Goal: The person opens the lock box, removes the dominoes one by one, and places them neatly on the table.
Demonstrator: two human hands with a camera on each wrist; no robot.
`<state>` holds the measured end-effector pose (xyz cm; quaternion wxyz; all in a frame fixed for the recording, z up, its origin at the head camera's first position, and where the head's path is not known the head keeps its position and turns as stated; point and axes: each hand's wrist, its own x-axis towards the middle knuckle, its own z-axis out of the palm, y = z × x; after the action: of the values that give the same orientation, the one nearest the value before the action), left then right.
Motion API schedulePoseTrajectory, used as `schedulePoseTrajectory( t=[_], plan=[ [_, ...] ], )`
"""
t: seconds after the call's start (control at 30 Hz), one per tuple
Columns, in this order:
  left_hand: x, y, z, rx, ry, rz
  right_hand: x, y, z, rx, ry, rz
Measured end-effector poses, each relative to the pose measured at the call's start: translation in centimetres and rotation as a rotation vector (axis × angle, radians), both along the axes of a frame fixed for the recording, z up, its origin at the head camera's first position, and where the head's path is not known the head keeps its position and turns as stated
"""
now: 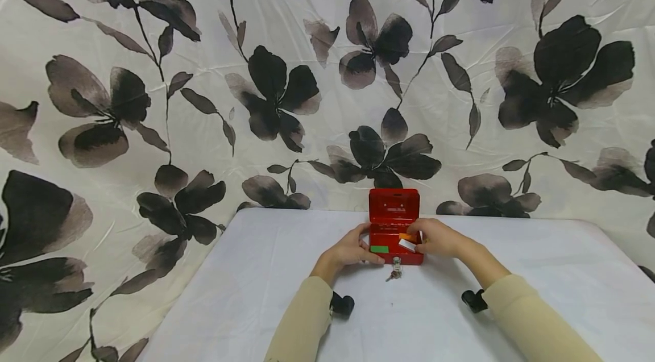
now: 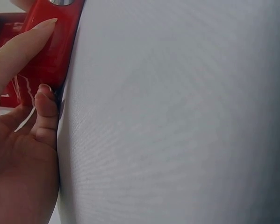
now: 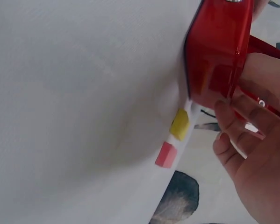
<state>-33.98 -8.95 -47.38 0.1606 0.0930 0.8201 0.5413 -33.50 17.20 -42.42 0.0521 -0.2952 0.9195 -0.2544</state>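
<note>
Both hands (image 1: pixel 349 248) (image 1: pixel 441 238) at the red box (image 1: pixel 394 212), left thumb (image 2: pixel 23 53) along front

In the head view, part of the orange block (image 1: pixel 405 236) is covered by the right hand (image 1: pixel 440 238), and whether the white block (image 1: pixel 406 245) is pinched cannot be told. The keys (image 1: pixel 394 275) are too small to be counted. In the left wrist view, the box (image 2: pixel 55 51), its lock (image 2: pixel 61 2) and the left hand (image 2: pixel 23 158) are cut off by the edges.
</note>
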Motion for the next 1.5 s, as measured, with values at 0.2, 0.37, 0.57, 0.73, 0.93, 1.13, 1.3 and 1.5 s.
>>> schedulePoseTrajectory(
  t=[0.2,0.37,0.57,0.73,0.93,1.13,1.3,1.5],
  plan=[
    [0.0,0.0,0.3,0.021,-0.001,0.009,-0.3,-0.8,0.1,0.059,-0.029,-0.071],
    [0.1,-0.1,0.2,0.016,-0.007,0.01,-0.2,-1.4,-0.2,0.084,-0.051,-0.134],
    [0.3,0.0,0.1,0.001,-0.003,0.008,0.0,-1.8,-0.8,0.086,-0.06,-0.161],
    [0.2,0.0,-0.1,0.01,-0.002,0.008,-0.1,-1.9,-0.7,0.095,-0.039,-0.143],
    [0.2,0.0,0.0,0.021,-0.001,0.004,0.1,-2.1,-0.3,0.163,0.085,-0.129],
    [0.2,0.1,0.1,0.029,-0.005,0.008,0.1,-2.1,-0.1,0.18,0.16,-0.101],
    [0.1,0.1,0.0,0.028,-0.002,0.005,-0.1,-2.2,-0.3,0.186,0.16,-0.084],
    [0.2,0.1,-0.1,0.019,0.001,0.003,-0.5,-2.6,-0.7,0.183,0.136,-0.043]
  ],
)
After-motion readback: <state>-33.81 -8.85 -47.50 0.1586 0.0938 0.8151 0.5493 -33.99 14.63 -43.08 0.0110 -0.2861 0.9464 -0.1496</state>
